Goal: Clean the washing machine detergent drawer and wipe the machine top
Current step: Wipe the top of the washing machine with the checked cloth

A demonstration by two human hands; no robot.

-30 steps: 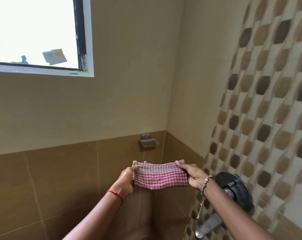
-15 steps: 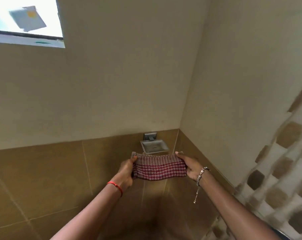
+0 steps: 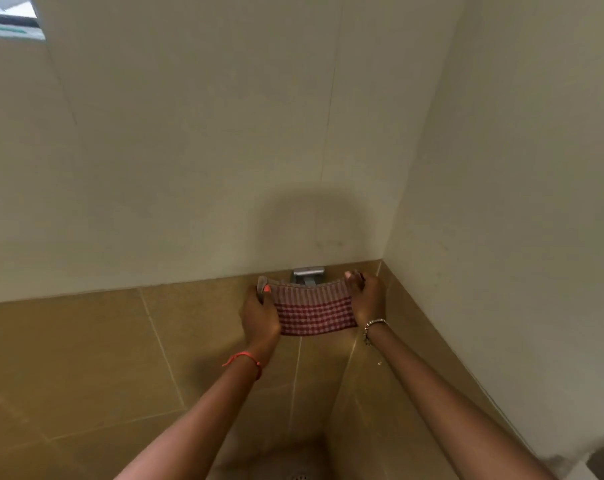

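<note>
The cloth (image 3: 314, 311) has risen to just before the wall soap dish (image 3: 309, 273), pinched taut at each end by left hand (image 3: 260, 317) and right hand (image 3: 364, 299); probably hanging it up, next drape it over the dish.

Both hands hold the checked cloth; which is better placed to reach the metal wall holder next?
The right hand, probably: it pinches the top corner of the cloth level with the metal holder, close beside it. The left hand grips lower and slightly farther away.
</note>
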